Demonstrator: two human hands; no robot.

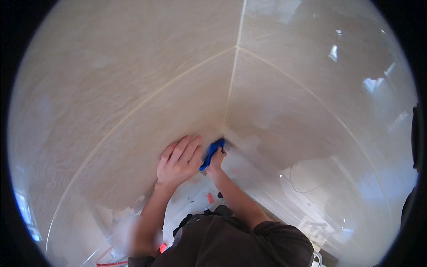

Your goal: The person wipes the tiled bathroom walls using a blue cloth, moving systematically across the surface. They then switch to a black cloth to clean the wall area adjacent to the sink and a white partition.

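Note:
My left hand (pixel 179 162) lies against the glossy beige tiled wall (pixel 133 80), left of the corner, palm toward it and fingers stretched out. Just to its right, my right hand (pixel 216 161) grips a bunched blue cloth (pixel 210 155). The cloth's upper end reaches low into the corner, where the two walls meet. Part of the cloth is hidden behind my right hand's fingers.
Pale grout lines (pixel 230 84) divide the walls. Below, a small red object (pixel 210 198) lies on the light floor. A thin wire (pixel 297 187) curves at the right. At the lower left are a blurred pale shape (pixel 132 236) and a red strip (pixel 112 264).

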